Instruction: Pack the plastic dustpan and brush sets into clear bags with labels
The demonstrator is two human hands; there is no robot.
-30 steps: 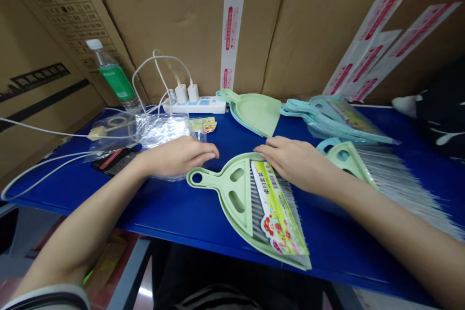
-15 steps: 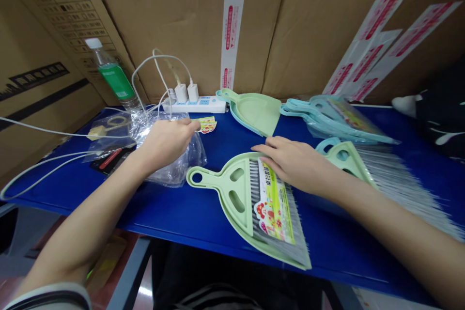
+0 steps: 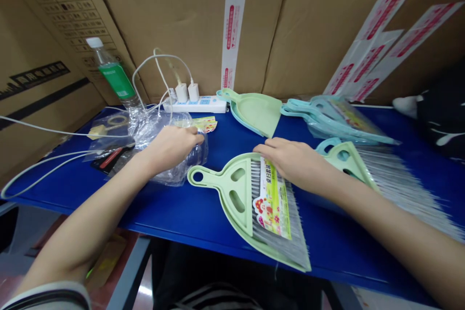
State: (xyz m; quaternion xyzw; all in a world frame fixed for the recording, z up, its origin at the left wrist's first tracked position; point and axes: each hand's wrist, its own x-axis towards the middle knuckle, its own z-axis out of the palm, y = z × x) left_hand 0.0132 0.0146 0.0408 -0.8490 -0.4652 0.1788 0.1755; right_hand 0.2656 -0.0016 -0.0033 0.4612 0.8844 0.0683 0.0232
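A light green dustpan (image 3: pixel 239 240) lies near the table's front edge with a matching hand brush (image 3: pixel 245 179) nested in it. A printed card label (image 3: pixel 272 203) lies across the grey bristles. My right hand (image 3: pixel 290 162) is closed at the far edge of the set, its fingers together at the dustpan's rim and its thumb hidden. To the left, my left hand (image 3: pixel 178 146) hovers over or rests on crumpled clear plastic bags (image 3: pixel 169 172). Its fingers are curled inward, and what they pinch, if anything, is hidden.
Behind are another green dustpan (image 3: pixel 259 109), bagged blue sets (image 3: pixel 330 111), a power strip (image 3: pixel 214 105) with white cables and a green-labelled bottle (image 3: pixel 116 77). A loose label card (image 3: pixel 209 124) lies by the bags. More grey bristles (image 3: pixel 407 179) spread right. Cardboard (image 3: pixel 174 14) walls the back.
My left hand has come slightly nearer and to the right. The fingers of my right hand have drawn in at the dustpan's edge, and the label on the bristles has shifted slightly.
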